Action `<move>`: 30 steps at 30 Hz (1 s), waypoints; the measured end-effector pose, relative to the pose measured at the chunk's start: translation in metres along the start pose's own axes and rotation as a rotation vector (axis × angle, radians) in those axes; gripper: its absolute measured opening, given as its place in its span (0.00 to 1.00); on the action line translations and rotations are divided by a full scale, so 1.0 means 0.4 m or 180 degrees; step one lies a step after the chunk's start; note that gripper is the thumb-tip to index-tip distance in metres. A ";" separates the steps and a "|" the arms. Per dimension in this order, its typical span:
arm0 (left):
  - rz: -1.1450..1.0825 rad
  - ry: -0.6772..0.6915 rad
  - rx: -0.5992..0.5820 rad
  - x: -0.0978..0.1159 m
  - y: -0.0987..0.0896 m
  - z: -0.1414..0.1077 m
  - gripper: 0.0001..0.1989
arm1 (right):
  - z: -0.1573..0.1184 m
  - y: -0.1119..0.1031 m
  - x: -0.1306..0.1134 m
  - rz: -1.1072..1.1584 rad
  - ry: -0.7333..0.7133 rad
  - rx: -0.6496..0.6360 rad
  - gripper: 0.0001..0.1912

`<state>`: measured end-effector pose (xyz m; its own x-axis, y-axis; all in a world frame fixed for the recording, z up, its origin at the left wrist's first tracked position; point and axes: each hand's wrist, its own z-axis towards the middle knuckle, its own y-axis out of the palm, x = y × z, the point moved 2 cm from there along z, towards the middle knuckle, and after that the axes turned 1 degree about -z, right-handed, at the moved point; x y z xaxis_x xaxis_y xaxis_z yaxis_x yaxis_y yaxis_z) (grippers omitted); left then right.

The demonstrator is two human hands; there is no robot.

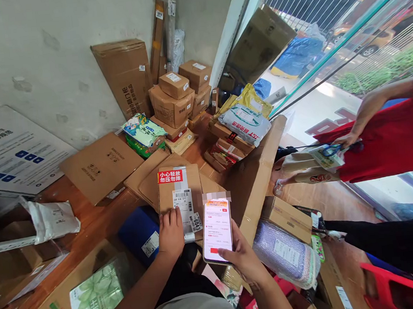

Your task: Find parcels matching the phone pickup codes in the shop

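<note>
A cardboard box (166, 198) with a red warning sticker (169, 176) and a white shipping label (183, 200) lies in front of me, above other flat cartons. My left hand (171, 231) is closed at its near left edge, fingers over the face by the label and thumb hidden. To the right of that label, my right hand (241, 251) grips a smartphone (216, 227), its thumb over a red button on the lit screen. A blue package (141, 237) sits left of my left hand.
Parcels are stacked by the wall (173, 101). A long carton (263, 173) slants up beside the phone, with a bubble-wrapped parcel (285, 252) to its right. A person in red (384, 131) stands at right by the glass, holding something. A red chair (397, 287) is lower right.
</note>
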<state>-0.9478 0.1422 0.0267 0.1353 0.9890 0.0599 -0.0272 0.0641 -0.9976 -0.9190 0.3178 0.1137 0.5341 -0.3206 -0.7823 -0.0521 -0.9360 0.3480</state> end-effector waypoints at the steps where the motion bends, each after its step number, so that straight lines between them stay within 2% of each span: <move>1: 0.0019 0.0011 0.0044 0.000 0.002 -0.001 0.23 | 0.000 0.003 -0.003 -0.0026 0.0010 -0.0026 0.38; 10: 0.0074 0.0099 0.0278 -0.001 0.006 -0.001 0.22 | -0.001 0.018 -0.020 0.0004 -0.0117 -0.0049 0.37; 18: 0.0037 0.0005 0.0013 0.001 -0.003 0.001 0.22 | -0.006 0.021 -0.020 0.0077 -0.0008 -0.0029 0.41; 30: -0.0097 -0.0046 -0.0108 0.005 -0.003 0.000 0.24 | 0.001 0.017 -0.011 0.0014 -0.0056 -0.0047 0.37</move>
<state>-0.9474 0.1439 0.0282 0.1211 0.9885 0.0904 0.0103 0.0898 -0.9959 -0.9221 0.3129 0.1195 0.5189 -0.3273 -0.7897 -0.0418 -0.9324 0.3590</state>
